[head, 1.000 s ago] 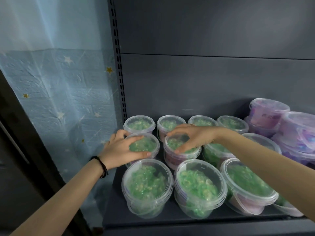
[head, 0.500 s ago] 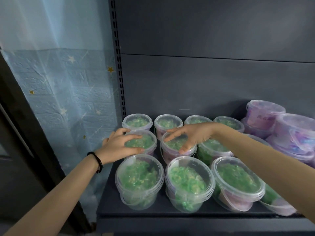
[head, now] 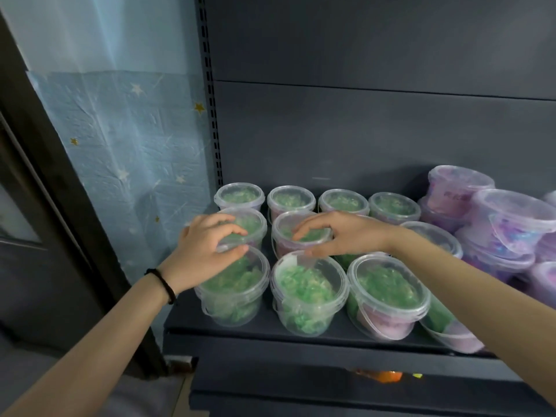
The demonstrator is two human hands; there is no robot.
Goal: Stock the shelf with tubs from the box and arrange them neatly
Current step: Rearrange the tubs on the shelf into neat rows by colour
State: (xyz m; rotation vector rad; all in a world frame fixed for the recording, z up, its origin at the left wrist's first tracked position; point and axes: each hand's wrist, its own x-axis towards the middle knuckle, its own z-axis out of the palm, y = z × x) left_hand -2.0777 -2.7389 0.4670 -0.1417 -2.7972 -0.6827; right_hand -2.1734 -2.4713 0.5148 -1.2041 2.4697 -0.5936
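Clear lidded tubs of green stuff stand in three rows on the dark shelf (head: 270, 332). My left hand (head: 204, 251) arches over the left tub of the middle row (head: 251, 224), fingers and thumb pinching its near rim. In the same way my right hand (head: 343, 236) grips the near rim of the second middle-row tub (head: 288, 227). Close below my hands stand the front-row tubs (head: 304, 296). The back-row tubs (head: 290, 198) sit against the rear panel. No box is in view.
Purple-filled tubs (head: 511, 221) are stacked at the right end of the shelf. The slotted upright (head: 210, 115) bounds the shelf on the left, with a blue starred sheet (head: 120, 145) and a dark frame (head: 45, 176) beyond. Something orange (head: 379, 376) shows on the shelf below.
Both hands have drawn back from the lids' tops to the near rims of the two middle-row tubs, with fingers arched more. The view has shifted slightly.
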